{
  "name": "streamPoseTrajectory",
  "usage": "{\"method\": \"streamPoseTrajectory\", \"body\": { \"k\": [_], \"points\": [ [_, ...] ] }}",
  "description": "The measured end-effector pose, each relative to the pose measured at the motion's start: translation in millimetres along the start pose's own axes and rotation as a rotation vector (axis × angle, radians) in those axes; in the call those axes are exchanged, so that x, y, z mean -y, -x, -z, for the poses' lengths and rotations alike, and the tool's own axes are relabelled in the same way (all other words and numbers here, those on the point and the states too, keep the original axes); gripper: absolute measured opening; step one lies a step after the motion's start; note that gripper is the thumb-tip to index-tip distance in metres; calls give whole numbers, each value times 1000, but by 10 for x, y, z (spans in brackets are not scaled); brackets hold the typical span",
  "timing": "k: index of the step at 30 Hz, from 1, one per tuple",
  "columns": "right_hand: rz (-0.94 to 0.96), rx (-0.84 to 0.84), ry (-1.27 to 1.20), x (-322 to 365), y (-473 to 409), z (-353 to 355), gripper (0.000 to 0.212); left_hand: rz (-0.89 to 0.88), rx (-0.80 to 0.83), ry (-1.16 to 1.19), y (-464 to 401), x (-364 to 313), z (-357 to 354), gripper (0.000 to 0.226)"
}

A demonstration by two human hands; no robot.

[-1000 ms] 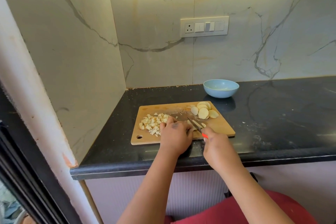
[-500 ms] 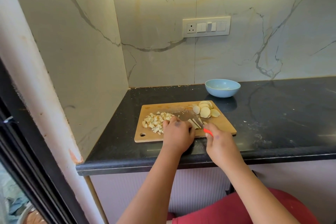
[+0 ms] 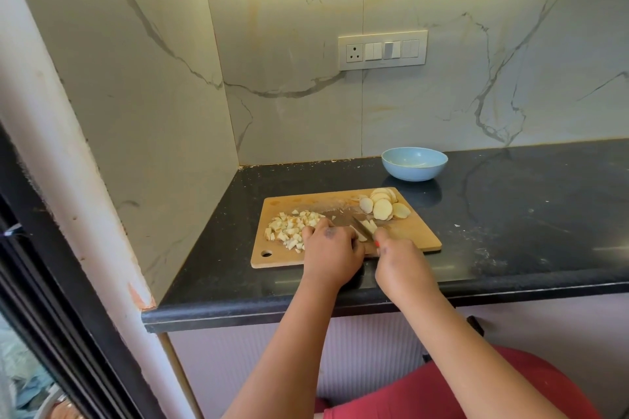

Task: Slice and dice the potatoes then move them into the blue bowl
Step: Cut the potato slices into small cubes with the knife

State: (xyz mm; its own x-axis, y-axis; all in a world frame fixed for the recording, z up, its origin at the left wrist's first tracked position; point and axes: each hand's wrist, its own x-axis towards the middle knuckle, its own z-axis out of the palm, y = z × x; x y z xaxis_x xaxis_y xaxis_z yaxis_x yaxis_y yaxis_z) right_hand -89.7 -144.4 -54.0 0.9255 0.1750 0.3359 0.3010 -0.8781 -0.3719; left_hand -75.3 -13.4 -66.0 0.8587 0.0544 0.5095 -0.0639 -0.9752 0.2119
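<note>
Right hand (image 3: 396, 257) is gripping the red-handled knife (image 3: 364, 228), cutting pale potato strips (image 3: 369, 225) on the wooden cutting board (image 3: 417, 235); left hand (image 3: 332, 253) is pressing them, fingers curled. Empty round blue bowl (image 3: 414, 163) is sitting at 1 o'clock.

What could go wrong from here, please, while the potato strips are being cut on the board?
The left hand holds the strips right beside the knife, so fingertips could get nicked. The cutting board sits near the counter's front edge and might slip. The blue bowl stands behind the board, so diced potato could spill during transfer.
</note>
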Motion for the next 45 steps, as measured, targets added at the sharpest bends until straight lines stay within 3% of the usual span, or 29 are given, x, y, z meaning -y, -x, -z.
{"method": "streamPoseTrajectory", "body": {
  "k": [4, 13, 18, 24, 28, 31, 38, 45],
  "points": [
    [49, -71, -211, -134, 101, 33, 28, 5, 30, -16, 4, 21, -14, 31],
    [46, 66, 33, 0, 78, 61, 19, 5, 19, -8, -17, 18, -19, 31],
    [32, 19, 18, 16, 33, 15, 19, 7, 19, -12, 10, 28, -25, 31],
    [25, -164, -445, -259, 103, 48, 20, 11, 33, 108, -21, 50, -46, 25],
    [-61, -262, -509, -472, -114, 107, 13, 97, 68, 223, -23, -14, 0, 26],
    [-136, -279, -550, -569, -319, 102, 12, 179, 70, 231, -82, -178, 8, 36],
    [-105, -310, -545, -614, -391, 21, 13, 239, 177, -67, -398, -525, -131, 68],
    [-49, -306, -506, -661, -389, 5, 15, 171, 260, 5, -514, -507, -98, 43]
  ]
}}
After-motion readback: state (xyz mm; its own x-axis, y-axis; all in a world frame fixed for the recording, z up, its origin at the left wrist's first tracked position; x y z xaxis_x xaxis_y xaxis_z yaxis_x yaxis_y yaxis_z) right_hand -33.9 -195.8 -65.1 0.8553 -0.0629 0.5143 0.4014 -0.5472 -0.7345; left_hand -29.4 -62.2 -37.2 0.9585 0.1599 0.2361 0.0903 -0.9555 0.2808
